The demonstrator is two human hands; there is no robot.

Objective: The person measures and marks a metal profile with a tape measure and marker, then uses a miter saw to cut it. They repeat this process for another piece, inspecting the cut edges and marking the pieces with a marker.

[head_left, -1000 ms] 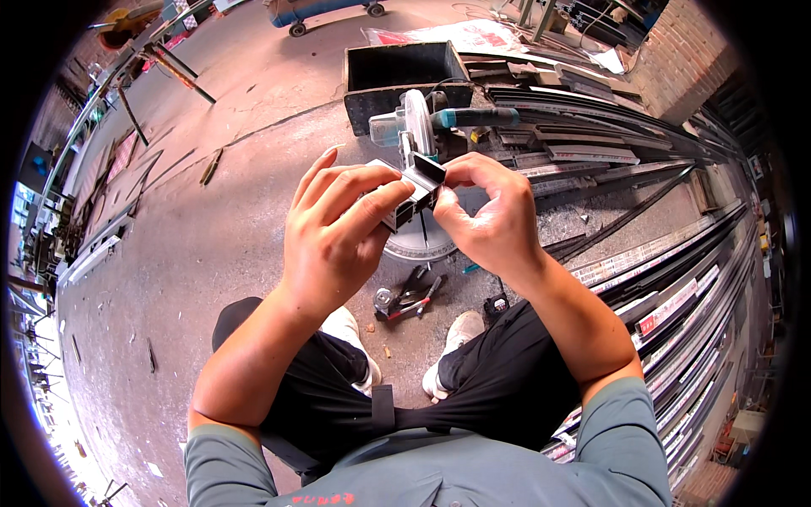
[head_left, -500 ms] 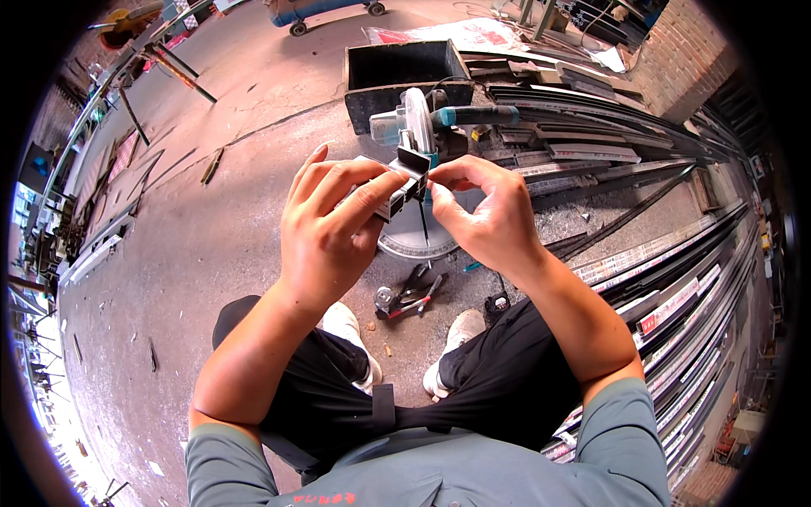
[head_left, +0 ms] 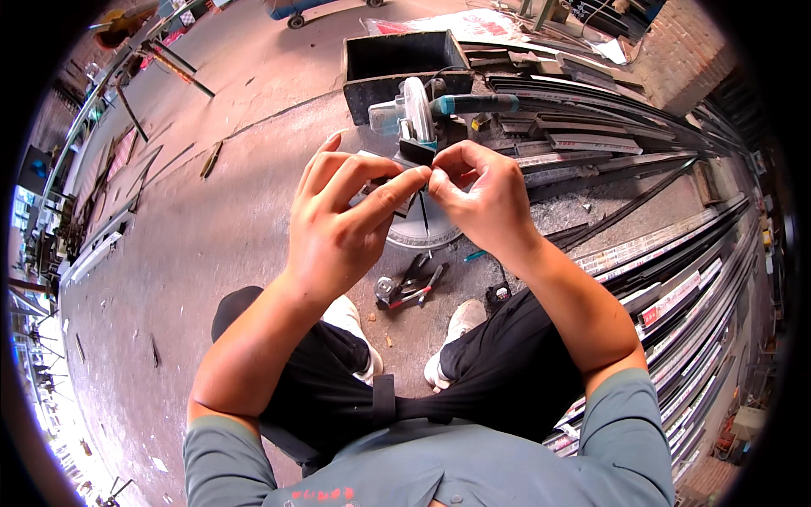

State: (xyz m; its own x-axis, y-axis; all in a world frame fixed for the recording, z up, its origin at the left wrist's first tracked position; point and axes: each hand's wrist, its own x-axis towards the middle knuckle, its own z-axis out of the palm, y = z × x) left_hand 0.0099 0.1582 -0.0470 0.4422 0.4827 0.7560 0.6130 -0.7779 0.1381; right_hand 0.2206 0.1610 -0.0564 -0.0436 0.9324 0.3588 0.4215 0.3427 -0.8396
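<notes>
My left hand is closed around a short offcut of dark metal profile, with a pale face showing beside my fingers. Thumb and forefinger of my right hand are pinched together at the right edge of the profile, touching my left fingertips; whatever sits between them is too small or hidden. Behind and below both hands stands a mitre saw with a teal handle and a round, slotted base, partly covered by my hands.
A black open box stands behind the saw. Near my feet lie pliers or cutters with a red handle, a tape measure and a black tape measure. Long metal profiles are stacked along the right.
My left forefinger has slid right to meet the right fingertips. The profile has turned a little, and both hands have come closer together.
</notes>
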